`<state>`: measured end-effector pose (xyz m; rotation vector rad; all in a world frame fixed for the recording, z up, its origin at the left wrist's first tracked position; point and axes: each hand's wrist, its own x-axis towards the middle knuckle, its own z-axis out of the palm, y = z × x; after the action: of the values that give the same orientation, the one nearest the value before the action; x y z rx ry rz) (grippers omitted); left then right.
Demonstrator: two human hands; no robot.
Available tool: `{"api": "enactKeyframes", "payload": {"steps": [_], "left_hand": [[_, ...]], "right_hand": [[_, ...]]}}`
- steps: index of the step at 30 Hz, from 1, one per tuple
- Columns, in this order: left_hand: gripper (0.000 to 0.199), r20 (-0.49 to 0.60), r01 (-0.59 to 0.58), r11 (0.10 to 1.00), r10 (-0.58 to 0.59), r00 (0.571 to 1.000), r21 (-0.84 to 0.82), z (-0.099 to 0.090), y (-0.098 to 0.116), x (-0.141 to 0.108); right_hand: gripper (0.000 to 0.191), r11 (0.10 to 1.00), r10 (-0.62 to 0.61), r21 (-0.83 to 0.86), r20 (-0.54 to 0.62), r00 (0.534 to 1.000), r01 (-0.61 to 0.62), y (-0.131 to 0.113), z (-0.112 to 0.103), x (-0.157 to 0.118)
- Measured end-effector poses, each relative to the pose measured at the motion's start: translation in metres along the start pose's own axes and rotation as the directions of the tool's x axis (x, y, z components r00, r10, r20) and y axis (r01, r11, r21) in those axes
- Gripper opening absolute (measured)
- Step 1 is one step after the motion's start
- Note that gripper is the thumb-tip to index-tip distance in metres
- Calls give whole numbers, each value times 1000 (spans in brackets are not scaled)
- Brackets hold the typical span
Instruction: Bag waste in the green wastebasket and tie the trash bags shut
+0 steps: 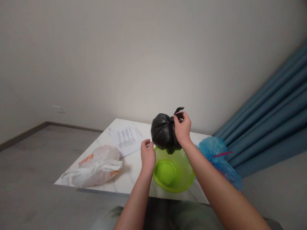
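A tied black plastic bag point(163, 131), rounded and full, is held up over a lime-green plastic basket point(185, 174). My right hand point(182, 127) is closed around its knotted neck, and a loose end of the bag sticks up above the fingers. My left hand point(148, 155) is beside the bag's lower left side and the basket's rim, with its fingers bent and slightly apart and nothing visible in them. Whether its fingertips touch the bag I cannot tell. Inside the basket the round bottom shows; the bag hides part of the far rim.
A knotted white plastic bag point(96, 169) with orange print lies on the left of the marble-patterned table point(134, 179). Behind it is a printed sheet of paper point(126, 137). Blue plastic bags point(213, 147) with a red tie are at the right, beside a blue curtain point(266, 127).
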<state>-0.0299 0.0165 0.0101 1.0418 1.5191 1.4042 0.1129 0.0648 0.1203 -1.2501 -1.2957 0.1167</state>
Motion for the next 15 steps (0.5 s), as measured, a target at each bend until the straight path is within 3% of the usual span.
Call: {"api": "enactKeyframes", "payload": {"steps": [2,5,7,9,12,15], "left_hand": [[32,33,-15,977,9,999,211,5,-9,-9],[40,183,-209,803,127,975,558,5,-19,-24],[45,272,-271,683,109,956,678,2,-20,-28],[49,319,-270,620,33,947,737,-1,-17,-26],[50,368,-249,571,-99,925,782,-5,-11,-17],[46,404,-233,549,-213,890,803,-3,-7,-10]], "right_hand": [[10,1000,-2,21,0,1000,2,9,16,13],[12,999,31,36,42,999,-33,32,44,12],[13,997,71,36,116,991,-75,52,60,3],[15,992,100,52,199,975,-112,74,69,-7],[19,987,140,54,173,975,-151,109,61,-7],[24,968,228,-110,18,974,-225,150,25,6]]}}
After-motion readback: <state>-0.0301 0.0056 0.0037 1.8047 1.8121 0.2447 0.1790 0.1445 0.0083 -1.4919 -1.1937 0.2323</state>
